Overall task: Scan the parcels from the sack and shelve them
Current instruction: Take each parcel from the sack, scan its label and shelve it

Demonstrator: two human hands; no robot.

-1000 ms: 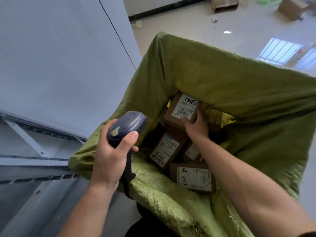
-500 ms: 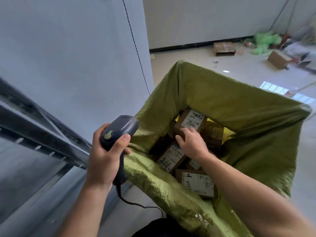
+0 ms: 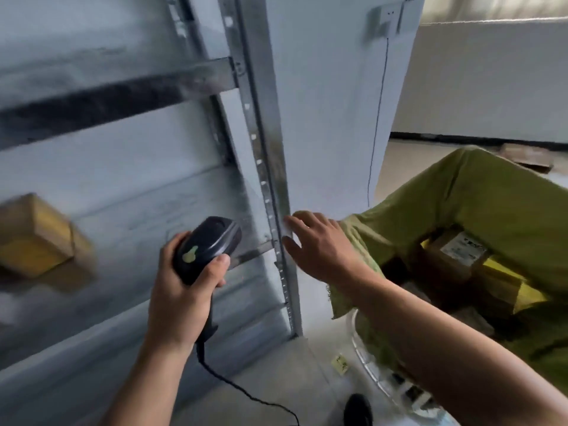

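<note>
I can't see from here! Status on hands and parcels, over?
Left hand grips scanner. Right hand outside sack, by shelf post; blur hides any hold. Parcels in sack, one box on shelf. Nothing blocking.

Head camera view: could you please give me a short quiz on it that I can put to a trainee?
1. True or false: the left hand grips the black handheld scanner.
2. Where does the brown cardboard parcel with the white label lie? A, on the floor; B, inside the green woven sack; C, in a plastic crate.
3. Fill the gap: the blurred yellow-brown carton stands on the grey metal ____.
Key: 1 true; 2 B; 3 shelf.
</note>
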